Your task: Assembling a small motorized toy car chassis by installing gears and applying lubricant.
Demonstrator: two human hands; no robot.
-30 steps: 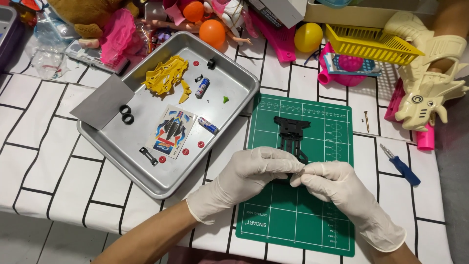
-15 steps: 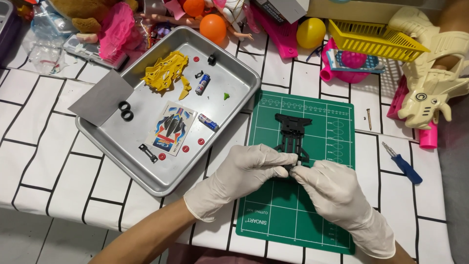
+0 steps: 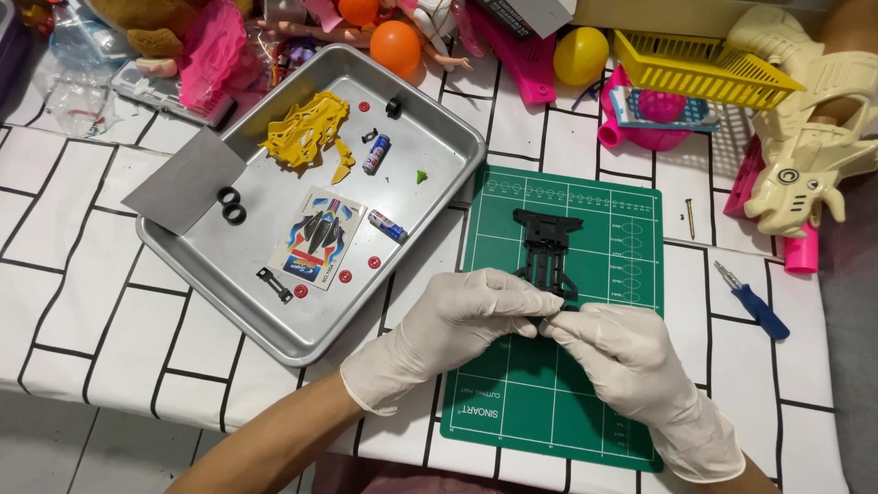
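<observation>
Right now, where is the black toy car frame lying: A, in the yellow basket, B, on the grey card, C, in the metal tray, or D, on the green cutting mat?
D: the black frame lies on the green mat, just above the two gloved hands, left and right, whose fingertips meet at its near end; the tray sits apart to the left.

Each hand, left hand (image 3: 453, 334) and right hand (image 3: 626, 366), wears a white glove.

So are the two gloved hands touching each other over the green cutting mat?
Touching. The head view shows the left hand and right hand meeting fingertip to fingertip, no gap, at the near end of the black toy car chassis on the green cutting mat.
</observation>
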